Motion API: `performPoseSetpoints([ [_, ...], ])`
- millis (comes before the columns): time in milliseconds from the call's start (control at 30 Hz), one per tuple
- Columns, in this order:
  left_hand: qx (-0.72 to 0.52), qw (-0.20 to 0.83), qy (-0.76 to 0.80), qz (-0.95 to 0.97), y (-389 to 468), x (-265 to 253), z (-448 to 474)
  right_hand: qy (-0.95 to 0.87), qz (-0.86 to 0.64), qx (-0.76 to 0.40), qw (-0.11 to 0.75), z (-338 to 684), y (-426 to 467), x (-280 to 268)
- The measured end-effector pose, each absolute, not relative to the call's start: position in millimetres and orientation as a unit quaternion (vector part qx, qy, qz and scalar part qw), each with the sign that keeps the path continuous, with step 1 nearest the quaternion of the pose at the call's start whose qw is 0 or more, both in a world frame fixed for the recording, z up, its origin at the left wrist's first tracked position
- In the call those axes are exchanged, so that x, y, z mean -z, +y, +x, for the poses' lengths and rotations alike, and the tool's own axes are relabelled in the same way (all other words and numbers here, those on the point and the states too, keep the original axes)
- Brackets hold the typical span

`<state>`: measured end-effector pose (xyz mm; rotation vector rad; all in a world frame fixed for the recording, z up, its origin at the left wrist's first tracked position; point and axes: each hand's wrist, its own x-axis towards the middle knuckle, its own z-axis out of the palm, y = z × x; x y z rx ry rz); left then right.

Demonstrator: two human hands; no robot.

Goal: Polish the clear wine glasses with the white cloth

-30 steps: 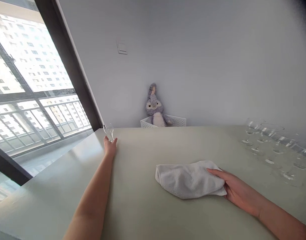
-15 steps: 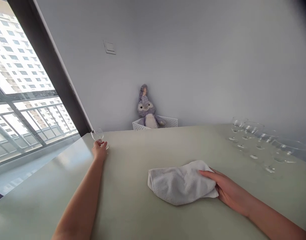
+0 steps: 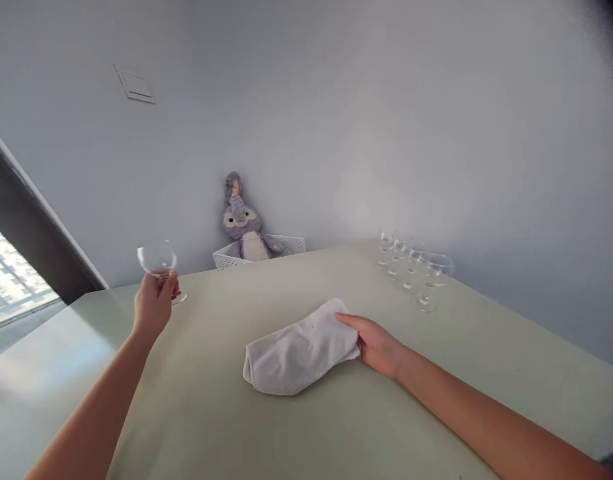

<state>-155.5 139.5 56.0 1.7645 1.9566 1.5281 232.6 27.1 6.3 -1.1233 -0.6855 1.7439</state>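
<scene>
Fingers of the left hand are closed round the stem of a clear stemmed glass, the thumb lying on the side nearer the cloth. The bowl stands above the grip, mouth up, and the foot shows past the fingers at about three o'clock of that hand; whether it touches the surface cannot be told.

Thumb of the right hand is laid flat on top of a folded cloth; the other fingers pass beneath the edge and are largely hidden, the corner being pinched between. The cloth, pale grey with a stitched hem, extends from that grip towards eight o'clock, low over a pale green table; contact along its length cannot be confirmed.

Taking the cloth as the dial's centre, the held glass is found near ten o'clock. A row of glasses, four distinguishable, stands upright at two o'clock, well apart from both hands.

Beyond the far edge, at eleven o'clock, a grey plush toy sits in a white perforated basket. A wall switch is noted higher at eleven, and a dark frame beside window glass at ten.
</scene>
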Motion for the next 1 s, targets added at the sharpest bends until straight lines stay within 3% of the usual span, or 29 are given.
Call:
performPoseSetpoints([
  [233,-0.267,0.126,0.558,0.776,68,-49,-49,-0.303,-0.436,-0.662,0.529,241,26,-4],
  [433,-0.167,0.108,0.542,0.816,14,-33,5,-0.374,-0.422,-0.505,0.654,245,12,-12],
  [533,-0.153,0.063,0.524,0.836,4,-28,13,-0.529,-0.405,-0.447,0.597,241,-2,-17],
  [667,-0.162,-0.055,0.475,0.863,2,-17,13,-0.654,-0.377,-0.464,0.463,236,-11,-23],
  [833,-0.212,-0.242,0.353,0.879,2,-6,6,-0.622,-0.377,-0.588,0.354,241,-8,-26],
  [1000,-0.211,-0.298,0.315,0.876,0,-6,6,-0.560,-0.343,-0.684,0.319,248,-4,-25],
])
